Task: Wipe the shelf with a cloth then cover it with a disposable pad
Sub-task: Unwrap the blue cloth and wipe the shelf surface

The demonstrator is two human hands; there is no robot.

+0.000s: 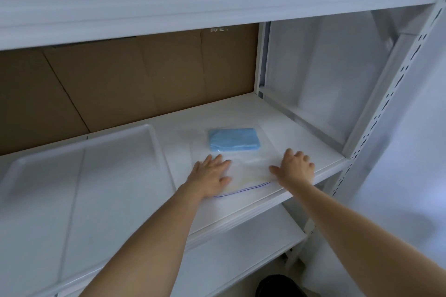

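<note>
A clear zip bag (248, 171) with a purple seal line lies flat on the white shelf (241, 202), near its front right. Inside its far end sits a folded blue pad (234, 140). My left hand (210, 176) lies flat on the bag's left side, fingers straight. My right hand (295, 167) rests on the bag's right edge with the thumb spread toward the middle and the fingers slightly bent over the shelf. No separate cloth shows.
A white plastic tray (84, 176) fills the shelf's left half. Brown cardboard (120, 89) backs the shelf. A perforated white upright (376, 128) stands at the right, a lower shelf (241, 248) sits beneath, and a dark object (277, 287) lies on the floor.
</note>
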